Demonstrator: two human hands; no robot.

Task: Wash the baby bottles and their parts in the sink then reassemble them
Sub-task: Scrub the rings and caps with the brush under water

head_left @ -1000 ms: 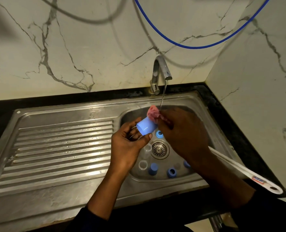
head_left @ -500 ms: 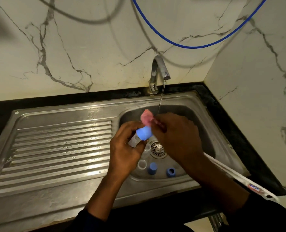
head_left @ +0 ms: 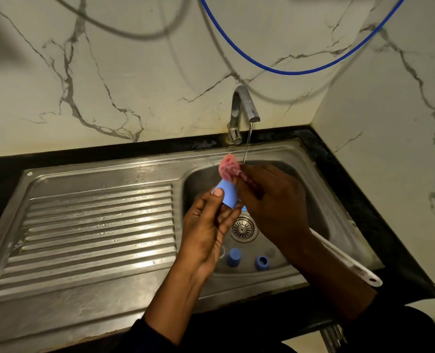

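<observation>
At frame centre a blue cap is gripped by the left hand and scrubbed with a pink scourer pinched in the right hand; washing is judged underway; blue parts are left lower in the sink; reassembly is not yet begun.

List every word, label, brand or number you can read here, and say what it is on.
No text can be read.
white handle: a small reddish mark near its end, too blurred to read.
sink: a faint stamp behind the draining ridges, illegible.
</observation>
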